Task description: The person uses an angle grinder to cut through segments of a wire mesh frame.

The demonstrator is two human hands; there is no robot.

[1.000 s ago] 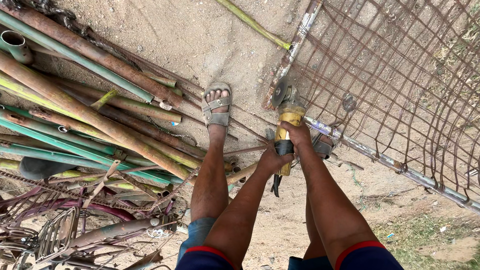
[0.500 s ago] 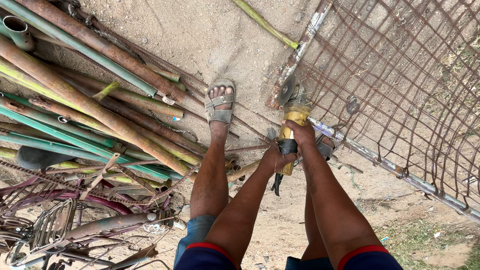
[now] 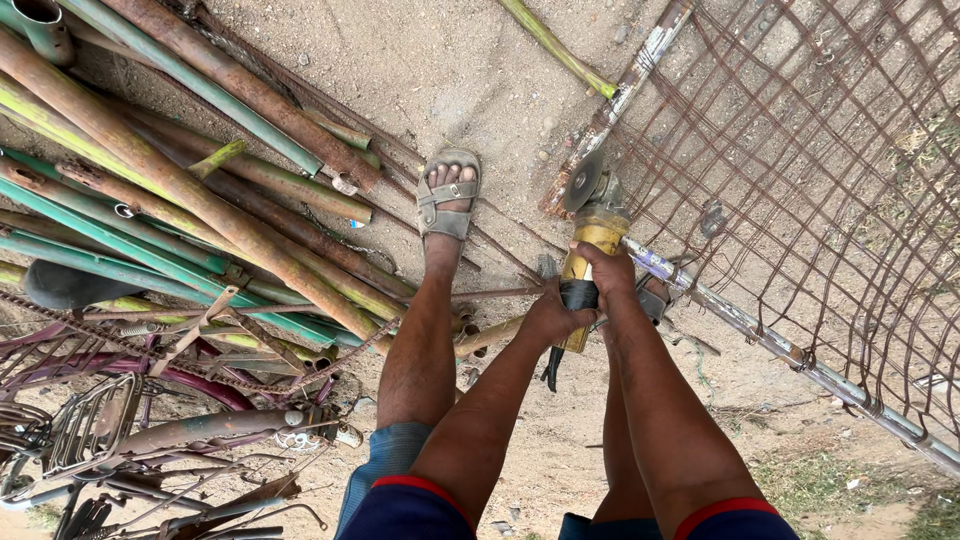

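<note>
Both my hands hold a yellow angle grinder (image 3: 590, 245) pointing away from me. My left hand (image 3: 552, 312) grips its black rear handle. My right hand (image 3: 606, 268) wraps the yellow body further forward. The grinder's disc (image 3: 583, 182) sits at the corner of a rusty wire mesh panel (image 3: 800, 170), against its metal frame bar (image 3: 625, 90). My left foot in a grey sandal (image 3: 447, 195) stands on the sandy ground left of the grinder. My right foot is mostly hidden behind my right arm.
A heap of rusty and green-painted pipes (image 3: 190, 190) lies to the left. Bicycle frames and scrap metal (image 3: 120, 420) are at the lower left. The mesh panel's lower frame pipe (image 3: 800, 360) runs toward the lower right. A green stalk (image 3: 555, 45) lies at the top.
The view has shifted slightly; the hands and grinder stay at the mesh panel's corner with the same grip.
</note>
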